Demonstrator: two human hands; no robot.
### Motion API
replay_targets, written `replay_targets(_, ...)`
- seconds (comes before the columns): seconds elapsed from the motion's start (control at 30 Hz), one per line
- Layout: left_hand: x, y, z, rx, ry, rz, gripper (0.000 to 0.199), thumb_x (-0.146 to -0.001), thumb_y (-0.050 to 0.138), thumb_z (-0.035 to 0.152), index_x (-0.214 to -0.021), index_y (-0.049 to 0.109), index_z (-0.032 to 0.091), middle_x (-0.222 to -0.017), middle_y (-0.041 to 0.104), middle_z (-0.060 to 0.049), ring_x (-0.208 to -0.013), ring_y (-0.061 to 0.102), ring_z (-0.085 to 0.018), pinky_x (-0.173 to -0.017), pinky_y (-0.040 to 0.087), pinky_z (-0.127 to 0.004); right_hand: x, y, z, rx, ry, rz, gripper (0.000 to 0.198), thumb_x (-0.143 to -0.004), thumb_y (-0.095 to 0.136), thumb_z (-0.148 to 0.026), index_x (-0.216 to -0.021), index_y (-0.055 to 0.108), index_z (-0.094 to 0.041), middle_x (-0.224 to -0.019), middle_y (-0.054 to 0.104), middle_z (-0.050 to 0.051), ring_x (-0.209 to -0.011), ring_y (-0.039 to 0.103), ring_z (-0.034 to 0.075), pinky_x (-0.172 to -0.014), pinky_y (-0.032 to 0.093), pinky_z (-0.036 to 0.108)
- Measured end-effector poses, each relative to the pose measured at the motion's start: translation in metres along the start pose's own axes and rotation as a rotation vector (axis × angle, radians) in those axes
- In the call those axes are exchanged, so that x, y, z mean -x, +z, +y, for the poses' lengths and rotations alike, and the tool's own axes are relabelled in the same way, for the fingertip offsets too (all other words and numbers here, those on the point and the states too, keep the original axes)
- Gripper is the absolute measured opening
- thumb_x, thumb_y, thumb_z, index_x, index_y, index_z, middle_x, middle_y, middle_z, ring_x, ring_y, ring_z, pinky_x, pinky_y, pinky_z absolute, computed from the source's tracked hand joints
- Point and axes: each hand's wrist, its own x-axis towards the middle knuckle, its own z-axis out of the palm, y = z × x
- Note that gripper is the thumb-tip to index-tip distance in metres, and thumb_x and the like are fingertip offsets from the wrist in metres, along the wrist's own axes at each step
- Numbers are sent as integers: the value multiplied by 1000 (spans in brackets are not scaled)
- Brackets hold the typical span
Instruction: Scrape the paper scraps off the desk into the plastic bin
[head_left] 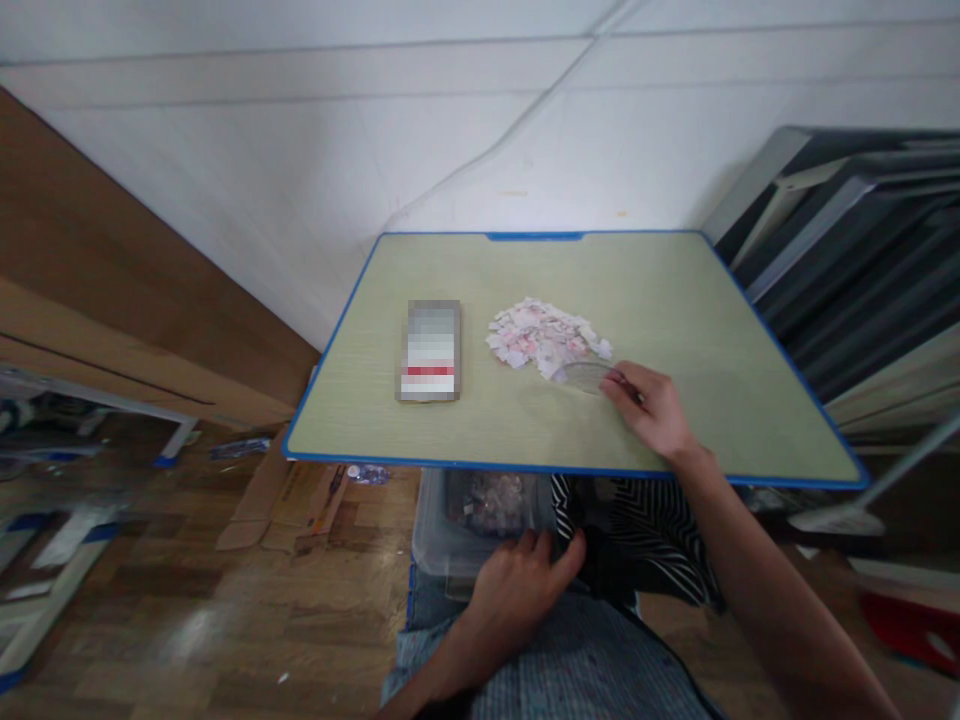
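My right hand (651,408) is closed in a pinch above the table. From its fingers a thin, see-through, oval-shaped piece (586,377) points left, and I cannot make out its kind. The tip of that piece overlaps the lower right edge of a loose heap of small white and pink paper-like pieces (544,335). Below the table's front edge, my left hand (521,580) lies over my lap with its fingers apart, holding nothing. Close by it is a clear plastic bin (429,535) with small clear packets inside.
A pale green table (720,340) with a blue rim stands against the white wall. On its left lies a blurred-out rectangular object (430,350). Dark folded panels (862,230) lean at the right. Flattened cardboard (277,505) lies on the wooden floor.
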Motion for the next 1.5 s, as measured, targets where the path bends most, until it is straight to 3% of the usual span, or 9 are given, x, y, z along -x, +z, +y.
replay_targets(0.17,0,-2,0,-6,-8,-8,43,-86,43,18,-128,30,19,-86,58,-6,-72,58,-19,-52,48,-27,3,-1,1,-20,90,149,21,-81,46,-25,-62,45,-17,-54,42,-2,-48,39,9,-46,30,24)
replay_targets(0.33,0,-2,1,-14,-13,-44,43,-88,40,18,-129,29,20,-89,57,-7,-75,58,-18,-55,48,-26,3,-2,-3,-36,-1,-16,23,-80,47,-24,-58,42,-18,-51,37,-3,-46,36,9,-46,29,24)
replay_targets(0.47,0,-4,1,-14,-2,-47,44,-87,42,18,-129,29,19,-88,57,-6,-74,58,-18,-54,47,-26,3,-3,-3,-31,110,100,23,-80,46,-26,-58,42,-18,-50,38,-3,-46,36,9,-44,28,24)
replay_targets(0.63,0,-3,1,-19,-5,-46,43,-87,42,18,-128,30,19,-88,58,-6,-72,58,-18,-53,47,-25,3,-4,-4,-65,6,-28,26,-81,46,-24,-56,39,-18,-50,34,-4,-45,33,8,-44,26,23)
replay_targets(0.8,-1,-1,1,-18,-6,-32,44,-86,43,19,-128,30,19,-87,58,-6,-72,58,-18,-53,47,-26,3,-4,-6,-49,25,57,25,-81,46,-22,-57,40,-18,-50,34,-4,-45,33,8,-44,26,23)
replay_targets(1.2,0,-2,1,-25,-5,-39,46,-86,44,17,-129,29,20,-87,57,-5,-71,57,-17,-53,46,-25,3,-2,-9,-46,-82,-122,24,-83,44,-23,-59,39,-19,-53,37,-2,-49,38,9,-48,30,23)
replay_targets(1.4,1,-2,1,-18,-4,-40,45,-86,43,18,-129,29,19,-88,57,-6,-72,57,-17,-53,46,-25,4,-2,-8,84,-17,42,24,-81,44,-22,-58,38,-19,-52,36,-3,-47,35,9,-47,29,24)
replay_targets(1.5,1,-1,1,-21,-11,-40,44,-87,42,19,-129,30,20,-87,57,-5,-71,57,-17,-52,45,-25,5,-4,-8,42,-39,43,25,-80,45,-22,-57,37,-19,-50,35,-3,-45,34,9,-46,28,24)
